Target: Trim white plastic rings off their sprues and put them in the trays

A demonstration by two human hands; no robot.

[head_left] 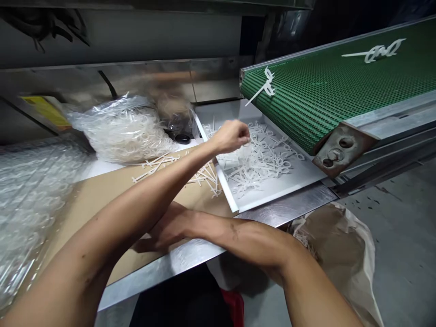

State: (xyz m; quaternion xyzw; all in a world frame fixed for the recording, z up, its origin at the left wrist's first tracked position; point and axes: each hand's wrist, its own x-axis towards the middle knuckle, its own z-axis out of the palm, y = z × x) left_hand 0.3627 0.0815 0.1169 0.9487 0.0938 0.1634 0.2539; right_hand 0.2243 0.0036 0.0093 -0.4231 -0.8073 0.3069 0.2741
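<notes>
Head view, working position: the left hand (pixel 231 137) is raised above a shallow white tray (pixel 289 181) set beneath the end of a green conveyor belt (pixel 323 104). Its fingers (pixel 242 135) curl toward the palm in a near-clenched form. Motion blur and the back of the hand hide the fingertips, so it cannot be confirmed whether anything is grasped.

Directly below lies a loose heap of white plastic pieces (pixel 259 163), each a thin stem with a looped, script-like head (the shape reads best on the two lying on the belt). One such piece (pixel 267 86) rests at the belt's end, above the tray; another (pixel 374 52) lies farther up the belt.

Handling note: stems and loops interlock in the heap, so pieces are best separated singly, by the stem.

The right hand (pixel 166 229) crosses beneath the left forearm, palm down. Its fingers (pixel 145 245) are extended and relaxed, grasping nothing visible, and lie on a cardboard sheet (pixel 102 213) on the steel table (pixel 163 272). Loose pieces (pixel 207 178) lie on the cardboard beside the tray's left wall. A clear plastic bag (pixel 122 136) packed with similar pieces sits behind them.
</notes>
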